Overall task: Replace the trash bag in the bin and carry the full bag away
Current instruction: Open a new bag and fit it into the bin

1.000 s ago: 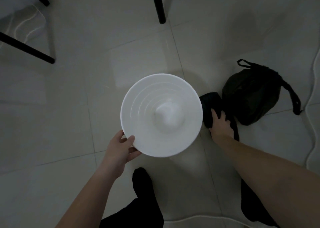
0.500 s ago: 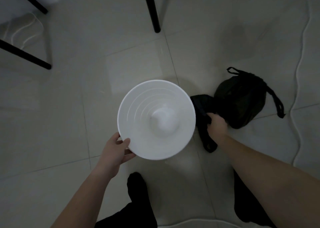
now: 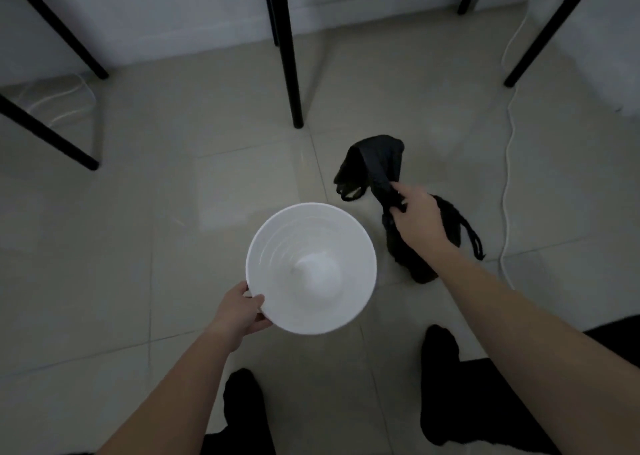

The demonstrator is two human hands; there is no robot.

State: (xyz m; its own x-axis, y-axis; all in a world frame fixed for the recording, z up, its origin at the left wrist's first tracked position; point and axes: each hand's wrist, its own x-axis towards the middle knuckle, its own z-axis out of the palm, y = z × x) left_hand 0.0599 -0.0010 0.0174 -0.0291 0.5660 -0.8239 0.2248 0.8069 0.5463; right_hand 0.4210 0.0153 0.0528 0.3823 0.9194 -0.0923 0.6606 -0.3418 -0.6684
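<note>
A person's left hand [image 3: 239, 311] curls its fingers over the near rim of the empty white bin [image 3: 311, 268], which stands on the tiled floor [image 3: 138, 246]. To its right, the right hand [image 3: 417, 216] pinches a crumpled black trash bag [image 3: 375, 163] lifted above the full bag [image 3: 446, 226].

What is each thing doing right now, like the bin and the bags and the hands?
white bin: upright on the floor, no bag inside.
left hand: gripping the bin's near rim.
right hand: closed on the fresh black bag.
fresh black bag: lifted, limp, not opened.
full black bag: on the floor, partly hidden behind the right arm.
white cable: lying loose on the floor.
</note>
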